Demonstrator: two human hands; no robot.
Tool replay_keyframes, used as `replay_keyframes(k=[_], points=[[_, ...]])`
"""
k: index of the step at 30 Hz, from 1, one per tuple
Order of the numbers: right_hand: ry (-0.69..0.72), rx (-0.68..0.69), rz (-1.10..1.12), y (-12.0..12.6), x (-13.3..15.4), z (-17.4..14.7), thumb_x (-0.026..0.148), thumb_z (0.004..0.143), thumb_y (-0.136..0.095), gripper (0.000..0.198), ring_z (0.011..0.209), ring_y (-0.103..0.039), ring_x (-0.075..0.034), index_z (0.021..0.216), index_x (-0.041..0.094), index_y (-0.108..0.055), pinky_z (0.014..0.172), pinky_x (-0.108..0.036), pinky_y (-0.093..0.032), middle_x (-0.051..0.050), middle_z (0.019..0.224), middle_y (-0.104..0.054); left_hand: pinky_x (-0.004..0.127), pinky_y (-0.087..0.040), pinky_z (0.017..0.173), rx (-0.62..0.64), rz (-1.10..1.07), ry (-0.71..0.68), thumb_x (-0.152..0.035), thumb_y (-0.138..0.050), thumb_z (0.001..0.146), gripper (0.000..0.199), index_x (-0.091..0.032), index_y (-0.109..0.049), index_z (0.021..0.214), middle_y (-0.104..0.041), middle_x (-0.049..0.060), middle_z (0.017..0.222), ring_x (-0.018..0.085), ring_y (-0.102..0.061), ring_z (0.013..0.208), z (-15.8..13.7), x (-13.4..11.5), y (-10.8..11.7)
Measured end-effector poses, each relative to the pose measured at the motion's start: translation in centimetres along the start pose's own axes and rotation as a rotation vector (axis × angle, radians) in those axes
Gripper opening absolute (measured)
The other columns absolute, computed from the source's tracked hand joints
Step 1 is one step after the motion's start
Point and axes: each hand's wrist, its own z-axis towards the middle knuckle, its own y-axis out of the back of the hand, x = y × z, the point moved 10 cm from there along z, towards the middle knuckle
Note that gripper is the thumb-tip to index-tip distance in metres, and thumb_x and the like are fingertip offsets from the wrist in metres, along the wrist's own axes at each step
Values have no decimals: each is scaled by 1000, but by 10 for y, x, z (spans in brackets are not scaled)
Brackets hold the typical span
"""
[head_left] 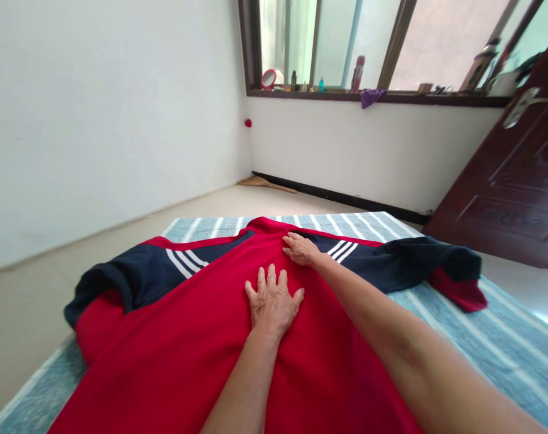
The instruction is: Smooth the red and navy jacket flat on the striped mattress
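Note:
A red and navy track jacket point(201, 337) lies spread over a table, its sleeves out to both sides and three white stripes at each shoulder. My left hand point(274, 299) rests flat on the red middle panel with its fingers spread. Farther up, near the collar point(267, 225), my right hand point(301, 249) lies on the red cloth, fingers stretched out to the left. Neither hand grips the fabric. The left sleeve point(106, 283) is bunched at the table's edge. The right sleeve point(430, 259) reaches out with a red part showing near its end.
A blue-green cloth with white stripes point(495, 343) covers the table. Beyond it, a windowsill point(409, 98) carries bottles, a round red-rimmed mirror point(269, 79) and a purple cloth point(371, 97). A dark red door point(509, 175) stands at the right. White walls point(111, 108) enclose the corner.

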Motion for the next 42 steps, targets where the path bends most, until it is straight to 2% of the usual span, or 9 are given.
replay_keyframes(k=[4,9,12,15,21,31,34,37,42], points=[[-62,-83,63,36,-13,-42,32,96,-40,37,126,-47,-19,128,19,-54,105,-31,-36,-8,139,-51,65,-20,106,26,-4,19,-55,-43,89,61,-21,-45,140,-34,13,151,36,-24,140,2,2,1],[-160,-186,200,56,-21,-161,38,97,-33,42,115,-58,-19,123,19,-60,100,-33,-43,-8,124,-63,65,-22,106,39,-8,22,-56,-42,89,61,-21,-46,139,-34,11,151,35,-25,140,2,1,2],[-106,-108,247,35,-8,-216,47,94,-37,49,133,-42,-22,134,25,-53,111,-40,-33,-6,143,-48,65,-22,106,35,5,23,-56,-41,90,61,-20,-45,140,-34,12,151,35,-25,139,3,2,2],[-133,74,128,3,-8,-235,58,91,-41,65,144,-19,-25,145,23,-39,117,-47,-17,-7,155,-26,64,-23,106,36,17,21,-56,-40,90,61,-20,-45,140,-33,12,152,35,-25,139,5,5,1],[-167,104,-3,-8,-23,-229,64,91,-35,69,145,-10,-24,148,25,-31,117,-48,-13,-6,157,-17,63,-21,108,51,-12,11,-53,-38,92,57,-22,-45,140,-33,10,152,32,-25,140,4,9,1],[-213,-127,-127,-10,-49,-227,53,89,-40,60,137,-35,-29,135,16,-53,113,-48,-29,-14,145,-43,60,-19,112,18,-125,38,-51,-45,90,57,-20,-47,138,-37,10,150,30,-27,140,-4,14,1],[-160,-191,-91,7,-28,-207,49,89,-42,54,132,-43,-27,129,18,-57,110,-44,-34,-14,141,-49,58,-20,112,-24,-160,47,-46,-48,90,55,-17,-48,137,-39,12,149,29,-29,140,-5,16,0],[-66,-210,-28,21,14,-167,44,90,-42,50,131,-44,-25,129,17,-56,109,-40,-35,-13,141,-49,53,-21,114,-79,-201,99,-36,-44,92,47,-15,-51,134,-42,13,146,25,-33,138,-5,23,3],[-68,-101,-19,6,67,-80,28,93,-35,43,132,-42,-19,130,18,-55,108,-31,-32,-10,141,-50,36,-31,111,-95,-287,253,-23,-38,95,39,-12,-54,129,-48,13,142,20,-41,133,-2,45,8]])
